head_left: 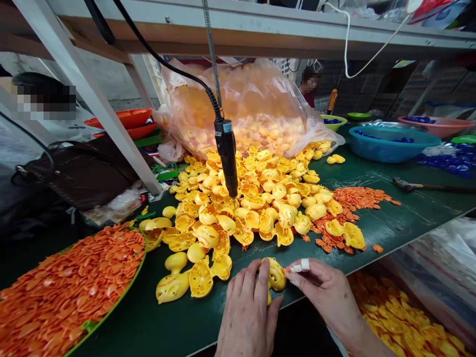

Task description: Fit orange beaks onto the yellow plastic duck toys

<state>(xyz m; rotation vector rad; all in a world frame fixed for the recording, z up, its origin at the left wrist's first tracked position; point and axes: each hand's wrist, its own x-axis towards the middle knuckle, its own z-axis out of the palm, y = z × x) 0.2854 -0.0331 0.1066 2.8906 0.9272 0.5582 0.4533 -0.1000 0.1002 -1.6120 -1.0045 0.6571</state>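
My left hand [247,302] is wrapped over a yellow plastic duck-shaped toy shell [276,275] at the table's front edge. From the right, my right hand [325,290] pinches a small orange plastic piece [286,271] against the shell's end. White tape wraps one finger of that hand. Part of the shell is hidden under my left fingers. Left of my hands lie a closed-looking yellow shell half [173,287] and an open one [203,278] with its hollow inside up. Behind them spreads a big heap of yellow shell halves [256,198].
A black electric screwdriver [226,158] hangs over the heap. A green-rimmed tray [139,270] of orange pieces stands at left. More orange pieces [353,198] lie right of the heap, near a blue basin [394,146]. Below the table edge at right are yellow parts [405,317] in a bag.
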